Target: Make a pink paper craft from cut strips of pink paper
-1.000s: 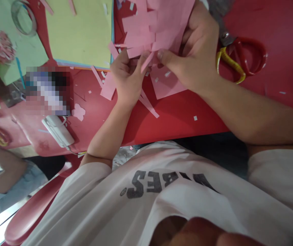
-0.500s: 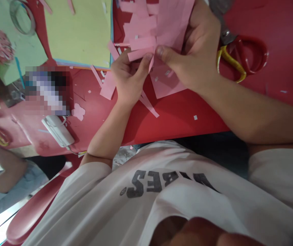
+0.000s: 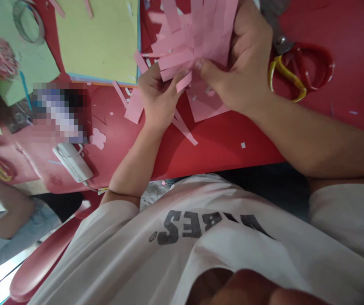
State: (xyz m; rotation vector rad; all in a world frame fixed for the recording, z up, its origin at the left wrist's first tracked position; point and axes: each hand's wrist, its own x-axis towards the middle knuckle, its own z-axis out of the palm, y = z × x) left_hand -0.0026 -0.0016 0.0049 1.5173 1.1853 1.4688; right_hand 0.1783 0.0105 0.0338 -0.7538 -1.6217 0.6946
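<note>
A sheet of pink paper [image 3: 213, 29], cut along its edge into several strips, is held up over the red table. My right hand [image 3: 248, 67] is closed on its right side, with the thumb lying on the front of the sheet. My left hand [image 3: 161, 95] pinches the lowest strips between thumb and fingers, and one short strip end [image 3: 184, 82] shows over the thumb. Below the hands lies another flat piece of pink paper [image 3: 205, 103]. Red-and-yellow-handled scissors [image 3: 312, 67] rest just right of my right hand.
Yellow paper [image 3: 99, 40] lies on a stack to the left, with a roll of tape [image 3: 28, 23] beyond it. A white device [image 3: 73, 163] with a cable sits near the table edge. Loose pink strips [image 3: 184, 127] are scattered about. Another person's arm [image 3: 6, 207] is at far left.
The strips of the pink sheet have shifted and fanned upward. A strip end now folds across my left thumb. Both hands stay in nearly the same place.
</note>
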